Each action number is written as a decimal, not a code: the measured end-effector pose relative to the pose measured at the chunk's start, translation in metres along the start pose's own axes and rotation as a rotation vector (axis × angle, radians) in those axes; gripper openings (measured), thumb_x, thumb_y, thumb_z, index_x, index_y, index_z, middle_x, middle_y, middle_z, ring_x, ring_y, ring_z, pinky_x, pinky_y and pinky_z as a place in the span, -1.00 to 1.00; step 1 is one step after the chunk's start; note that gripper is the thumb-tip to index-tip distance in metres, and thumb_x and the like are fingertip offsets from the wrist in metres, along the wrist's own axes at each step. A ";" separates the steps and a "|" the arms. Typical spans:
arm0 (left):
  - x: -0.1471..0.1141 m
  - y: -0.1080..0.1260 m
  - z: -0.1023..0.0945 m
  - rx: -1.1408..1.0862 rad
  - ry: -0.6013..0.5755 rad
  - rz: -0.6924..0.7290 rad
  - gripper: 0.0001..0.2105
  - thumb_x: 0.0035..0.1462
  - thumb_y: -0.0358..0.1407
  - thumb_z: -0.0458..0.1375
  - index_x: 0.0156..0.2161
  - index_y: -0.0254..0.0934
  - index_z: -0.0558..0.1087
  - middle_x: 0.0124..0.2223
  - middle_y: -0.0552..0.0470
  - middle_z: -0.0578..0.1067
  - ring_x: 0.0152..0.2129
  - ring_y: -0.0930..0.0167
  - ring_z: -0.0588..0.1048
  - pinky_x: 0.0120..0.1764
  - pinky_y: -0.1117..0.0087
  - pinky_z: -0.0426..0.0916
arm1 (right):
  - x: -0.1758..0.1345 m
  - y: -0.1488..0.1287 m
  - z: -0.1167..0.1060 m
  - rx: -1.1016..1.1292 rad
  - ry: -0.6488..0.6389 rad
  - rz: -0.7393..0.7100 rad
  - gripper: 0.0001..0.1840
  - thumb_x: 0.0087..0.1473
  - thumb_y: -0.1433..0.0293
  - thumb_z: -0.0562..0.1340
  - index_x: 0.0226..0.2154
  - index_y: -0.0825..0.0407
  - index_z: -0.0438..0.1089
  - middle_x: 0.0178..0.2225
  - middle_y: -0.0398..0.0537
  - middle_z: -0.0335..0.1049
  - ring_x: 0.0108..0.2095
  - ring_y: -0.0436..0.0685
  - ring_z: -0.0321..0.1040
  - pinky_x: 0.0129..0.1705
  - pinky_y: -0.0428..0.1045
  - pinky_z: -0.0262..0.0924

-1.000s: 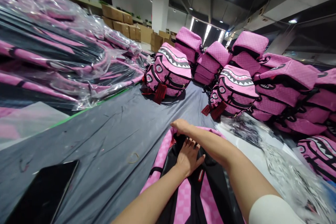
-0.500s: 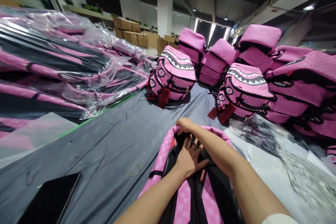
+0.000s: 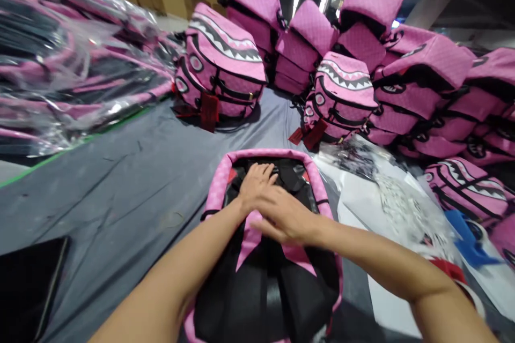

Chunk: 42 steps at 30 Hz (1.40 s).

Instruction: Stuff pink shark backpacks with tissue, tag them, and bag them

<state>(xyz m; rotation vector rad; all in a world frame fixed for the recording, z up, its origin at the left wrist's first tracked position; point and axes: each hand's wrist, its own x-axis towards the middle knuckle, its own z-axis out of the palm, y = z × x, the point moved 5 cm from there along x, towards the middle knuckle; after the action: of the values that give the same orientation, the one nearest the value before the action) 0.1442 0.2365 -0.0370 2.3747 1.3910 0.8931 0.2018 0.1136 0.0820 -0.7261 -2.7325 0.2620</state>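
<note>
A pink-and-black backpack point(image 3: 241, 289) lies in front of me with its black side and straps facing up. Its pink checkered rim curves around the far end. My left hand point(image 3: 254, 185) rests flat on the upper part of the backpack, fingers stretched out. Crossing over the left wrist, my right hand point(image 3: 287, 217) is slightly blurred, with its fingers extended and nothing visible in them; whether it touches the backpack or only the left wrist I cannot tell.
Two shark-mouth backpacks point(image 3: 225, 64) with red tags stand ahead, before stacked pink backpacks point(image 3: 306, 32). Plastic-wrapped backpacks point(image 3: 96, 64) pile up at left. A dark flat device point(image 3: 30, 284) lies lower left. White sheets point(image 3: 362, 209), plastic bags and a blue object point(image 3: 470, 238) are at right.
My right hand has let go of the backpack's far pink rim and come back over my left wrist. My left hand stays flat on the backpack. The view has tilted down and turned right.
</note>
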 end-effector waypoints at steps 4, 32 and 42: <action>0.003 0.005 -0.015 -0.109 -0.012 -0.010 -0.63 0.40 -0.17 -0.10 0.10 -0.30 0.40 0.10 -0.19 0.45 0.13 0.18 0.35 0.25 -0.02 0.11 | -0.060 -0.058 0.011 -0.007 -0.155 -0.279 -0.83 0.35 0.31 0.13 -0.20 -0.02 0.42 -0.25 -0.13 0.50 -0.15 0.04 0.37 0.12 0.02 0.06; -0.140 0.053 -0.036 0.375 -0.241 0.151 -0.47 0.32 -0.08 -0.02 0.33 -0.20 0.28 0.42 -0.22 0.16 0.36 -0.22 -0.05 0.22 -0.40 -0.07 | -0.074 -0.062 0.069 -0.040 -0.538 -0.385 -0.82 0.33 0.29 0.14 -0.19 0.05 0.38 -0.27 -0.02 0.49 -0.28 0.10 0.40 -0.29 -0.01 0.18; -0.143 0.044 -0.029 0.364 -0.256 0.071 -0.50 0.31 -0.13 0.02 0.33 -0.06 0.28 0.45 -0.13 0.09 0.38 -0.17 -0.09 0.25 -0.36 -0.11 | -0.063 -0.021 0.113 -0.167 -0.411 -0.212 -0.84 0.30 0.30 0.16 -0.19 0.02 0.41 -0.24 -0.04 0.55 -0.23 0.10 0.44 -0.36 -0.04 0.22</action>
<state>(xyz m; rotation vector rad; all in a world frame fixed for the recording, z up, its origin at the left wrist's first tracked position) 0.1061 0.0897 -0.0469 2.6988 1.4726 0.3511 0.2066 0.0528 -0.0333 -0.4544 -3.2239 0.1489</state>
